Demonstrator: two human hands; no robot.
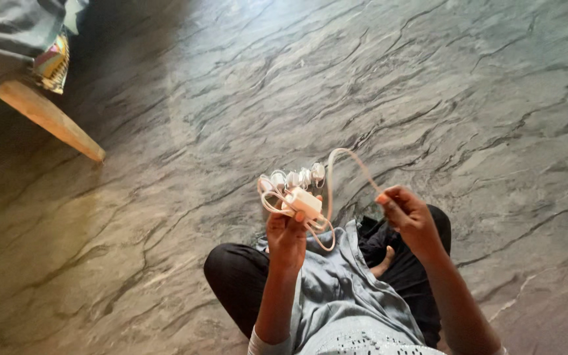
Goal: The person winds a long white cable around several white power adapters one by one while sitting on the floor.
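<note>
At the six o'clock edge of the view, the person's lap fills the bottom: a grey-blue garment (336, 289) hangs over dark trousers (238, 276), knees spread toward seven and four o'clock, with a bare foot (384, 263) tucked between them. Just above the lap both forearms rise toward twelve o'clock.

The left hand (286, 230) is closed around a small white box-shaped plug unit (305, 202), thumb pressed on its near face. Loose loops of pale cable (317, 227) hang from that fist, and a short row of small rounded white bulb-like pieces (296, 177) sits just beyond the knuckles, at about eleven o'clock from the box. From there the cable arches up and over toward three o'clock and comes down into the right hand (407, 213), whose thumb and forefinger pinch its free end while the other fingers curl loosely. The whole bundle is held in the air above the knees, clear of the floor.

Beyond the hands, the grey stone floor (428, 85) with dark wavy veins spreads wide toward twelve, two and nine o'clock, giving open room on every side. Far off at ten o'clock, a slanted wooden leg (50, 118) reaches down to the floor, with dark cloth (14, 33) and a patterned woven edge (52, 62) above it at the frame's corner.
</note>
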